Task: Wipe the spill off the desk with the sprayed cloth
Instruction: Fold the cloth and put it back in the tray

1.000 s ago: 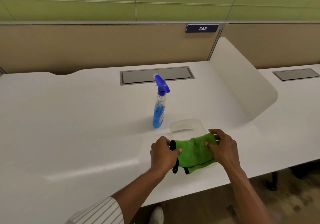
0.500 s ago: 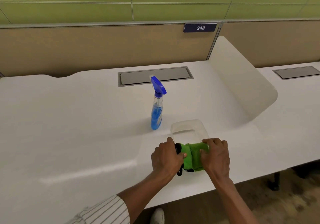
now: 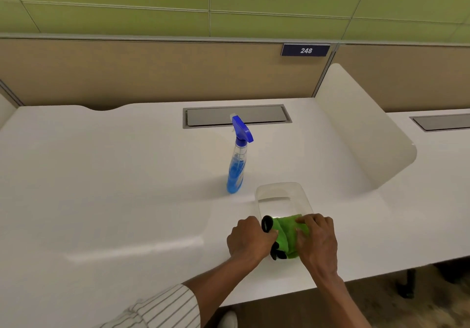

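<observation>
A green cloth (image 3: 287, 236) with black edging lies bunched in the near end of a clear plastic tray (image 3: 281, 192) on the white desk (image 3: 127, 188). My left hand (image 3: 250, 241) grips the cloth's left side. My right hand (image 3: 318, 242) presses on its right side, fingers over the fabric. A spray bottle (image 3: 236, 165) with blue liquid and a blue trigger head stands upright just beyond and left of the tray. No spill shows clearly on the desk.
A white curved divider (image 3: 363, 134) rises on the right side of the desk. A grey cable hatch (image 3: 236, 115) sits at the back, below the tan partition with a "248" sign (image 3: 306, 50). The desk's front edge runs just below my hands.
The cloth was spread wider between my hands a second ago. My hands have come together and folded it into a narrower bundle.
</observation>
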Action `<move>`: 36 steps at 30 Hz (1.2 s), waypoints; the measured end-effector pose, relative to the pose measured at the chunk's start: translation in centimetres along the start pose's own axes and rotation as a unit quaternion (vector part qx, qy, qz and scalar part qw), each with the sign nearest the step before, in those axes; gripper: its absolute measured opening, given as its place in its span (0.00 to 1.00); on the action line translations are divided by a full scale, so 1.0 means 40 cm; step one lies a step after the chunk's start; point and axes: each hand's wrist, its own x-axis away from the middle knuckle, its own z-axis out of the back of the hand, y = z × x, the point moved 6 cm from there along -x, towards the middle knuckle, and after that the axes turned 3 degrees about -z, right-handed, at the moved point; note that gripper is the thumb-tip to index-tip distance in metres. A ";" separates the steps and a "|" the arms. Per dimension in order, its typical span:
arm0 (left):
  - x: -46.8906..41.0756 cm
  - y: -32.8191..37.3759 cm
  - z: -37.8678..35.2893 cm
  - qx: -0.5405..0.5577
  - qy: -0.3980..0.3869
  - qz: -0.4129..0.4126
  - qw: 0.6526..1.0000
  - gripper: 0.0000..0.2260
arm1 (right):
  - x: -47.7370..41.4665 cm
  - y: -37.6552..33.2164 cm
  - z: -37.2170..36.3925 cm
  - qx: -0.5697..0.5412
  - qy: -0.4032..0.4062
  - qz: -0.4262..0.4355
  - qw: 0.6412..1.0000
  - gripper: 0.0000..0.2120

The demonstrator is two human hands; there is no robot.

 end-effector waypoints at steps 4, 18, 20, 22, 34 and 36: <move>0.001 -0.014 -0.013 0.017 -0.015 0.005 1.000 0.25 | -0.027 -0.029 0.016 -0.045 0.003 -0.017 0.999 0.12; 0.000 -0.046 -0.040 0.038 -0.033 0.035 0.998 0.29 | -0.307 -0.378 -0.023 -0.222 -0.133 0.041 0.965 0.36; -0.004 -0.046 -0.045 0.045 -0.028 0.030 0.998 0.28 | -0.334 -0.412 -0.054 -0.216 -0.158 0.051 0.962 0.39; -0.007 -0.044 -0.047 0.043 -0.024 0.026 0.998 0.28 | -0.353 -0.440 -0.083 -0.213 -0.173 0.061 0.960 0.39; -0.013 -0.041 -0.052 0.049 -0.030 0.023 0.998 0.27 | -0.389 -0.459 -0.136 -0.204 -0.146 0.049 0.967 0.28; -0.011 -0.041 -0.047 0.054 -0.036 0.024 0.998 0.26 | -0.383 -0.455 -0.101 -0.197 -0.111 0.055 0.973 0.29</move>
